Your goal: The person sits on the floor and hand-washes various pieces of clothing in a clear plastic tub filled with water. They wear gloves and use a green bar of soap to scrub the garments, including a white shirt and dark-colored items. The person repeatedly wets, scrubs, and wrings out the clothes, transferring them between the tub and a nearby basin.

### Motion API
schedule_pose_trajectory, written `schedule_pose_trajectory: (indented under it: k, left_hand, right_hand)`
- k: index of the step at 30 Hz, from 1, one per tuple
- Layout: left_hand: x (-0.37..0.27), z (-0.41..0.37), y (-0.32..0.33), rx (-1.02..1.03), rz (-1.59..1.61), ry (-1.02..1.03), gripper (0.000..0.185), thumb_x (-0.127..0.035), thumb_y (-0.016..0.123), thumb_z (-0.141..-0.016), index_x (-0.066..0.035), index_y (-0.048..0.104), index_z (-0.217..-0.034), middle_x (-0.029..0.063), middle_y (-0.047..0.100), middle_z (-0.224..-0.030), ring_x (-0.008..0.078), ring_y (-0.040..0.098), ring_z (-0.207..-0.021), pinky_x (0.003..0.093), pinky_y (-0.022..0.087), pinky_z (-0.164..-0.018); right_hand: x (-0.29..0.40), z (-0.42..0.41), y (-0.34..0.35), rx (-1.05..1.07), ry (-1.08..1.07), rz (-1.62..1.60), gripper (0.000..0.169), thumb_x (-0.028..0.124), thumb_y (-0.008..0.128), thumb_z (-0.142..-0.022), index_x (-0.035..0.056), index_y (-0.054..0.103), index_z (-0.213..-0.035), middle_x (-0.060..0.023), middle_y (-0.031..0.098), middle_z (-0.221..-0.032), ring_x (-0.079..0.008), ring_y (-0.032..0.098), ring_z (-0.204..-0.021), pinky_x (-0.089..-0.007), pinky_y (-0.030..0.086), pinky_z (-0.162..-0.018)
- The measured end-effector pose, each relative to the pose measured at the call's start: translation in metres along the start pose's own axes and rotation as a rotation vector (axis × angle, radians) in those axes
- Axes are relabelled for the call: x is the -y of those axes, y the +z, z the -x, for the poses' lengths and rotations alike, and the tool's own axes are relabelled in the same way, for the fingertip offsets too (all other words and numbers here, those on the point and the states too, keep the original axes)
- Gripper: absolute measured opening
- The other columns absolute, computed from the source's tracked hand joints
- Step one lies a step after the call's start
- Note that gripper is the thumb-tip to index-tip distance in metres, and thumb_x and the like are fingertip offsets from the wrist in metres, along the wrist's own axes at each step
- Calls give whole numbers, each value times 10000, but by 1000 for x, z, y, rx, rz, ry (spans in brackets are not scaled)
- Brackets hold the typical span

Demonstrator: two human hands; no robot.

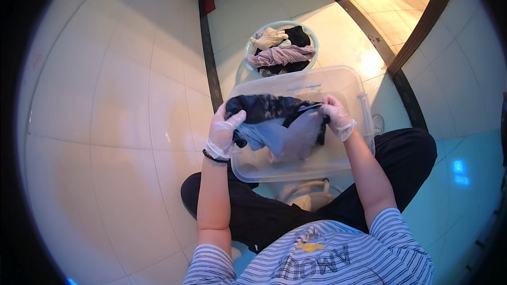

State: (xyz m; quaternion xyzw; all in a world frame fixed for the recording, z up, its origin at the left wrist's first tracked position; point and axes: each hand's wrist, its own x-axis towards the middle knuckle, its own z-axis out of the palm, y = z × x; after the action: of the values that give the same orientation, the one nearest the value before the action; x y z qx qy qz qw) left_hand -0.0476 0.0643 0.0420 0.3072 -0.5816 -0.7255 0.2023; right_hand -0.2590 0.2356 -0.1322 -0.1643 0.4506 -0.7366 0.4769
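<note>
My left hand (225, 128), in a thin clear plastic glove, grips one side of a dark garment (269, 107). On the other side, my gloved right hand (336, 115) pinches the cloth near its upper edge. The garment is stretched between both hands, and paler blue-grey cloth (293, 136) hangs below its dark part; I cannot tell whether that is its lining or a second piece. Beneath the cloth stands a translucent plastic storage box (253, 174), partly hidden by the fabric and my hands.
Beyond the box, a light blue basin (315, 41) holds a heap of clothes, including a twisted mauve garment (281, 55). A tiled wall (126, 99) rises on the left. At the right is a doorway with a dark wooden frame (420, 27). A round light-coloured object (311, 200) sits between my legs.
</note>
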Motion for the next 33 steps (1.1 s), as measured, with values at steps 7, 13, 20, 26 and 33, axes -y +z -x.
schedule_pose_trajectory:
  k: [7,13,20,26,33]
  left_hand:
    - [43,-9,-1,257,-1257,-148,367,-123,723,-635,-97,588,-975,106,607,-810,143,575,-735,277,469,-651]
    - [13,-1,-14,131,362,3,310,-151,589,-793,49,532,-1022,111,612,-927,229,601,-838,346,478,-788]
    - [79,-22,22,95,844,-371,489,-445,451,-854,-15,539,-1069,156,586,-1043,308,564,-957,433,428,-886]
    - [132,-12,45,260,920,-753,282,-357,503,-873,-82,549,-830,19,546,-749,148,525,-678,270,450,-618]
    - [94,-2,52,-16,442,-515,223,-239,402,-912,-89,557,-968,47,592,-917,157,575,-838,309,480,-754]
  right_hand:
    - [30,2,19,-132,-170,270,181,-22,550,-712,34,538,-884,-8,536,-801,-86,492,-742,-220,418,-680]
    - [48,9,6,46,-51,1094,274,9,603,-602,-4,589,-876,-94,557,-836,-182,548,-822,-298,440,-748]
    - [18,11,59,94,-151,-448,225,60,542,-636,-1,566,-851,-78,540,-860,-164,515,-894,-275,413,-769]
    - [13,73,148,25,-856,1004,232,141,600,-603,67,552,-817,-124,552,-736,-282,550,-687,-341,416,-745]
    - [-3,28,127,-254,-564,792,223,165,547,-816,39,504,-637,-94,494,-574,-233,508,-504,-322,429,-506]
